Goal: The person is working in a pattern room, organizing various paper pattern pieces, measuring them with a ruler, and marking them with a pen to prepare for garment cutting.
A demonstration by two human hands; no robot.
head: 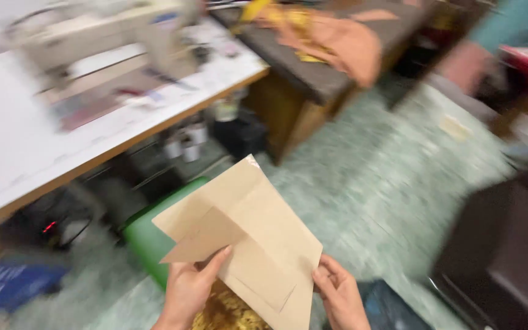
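Green bin under cardboard pcs

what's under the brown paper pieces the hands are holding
Under the brown paper pieces, a green bin and some yellowish patterned material show. The paper covers the rest of both.

Flat tan paper envelope low centre, tilted corner-up, in front of green bin; smaller tan piece overlaps its left side. Left hand grips its lower left edge, right hand its lower right edge. Small blue label on blurred cream sewing machine, well above bin.
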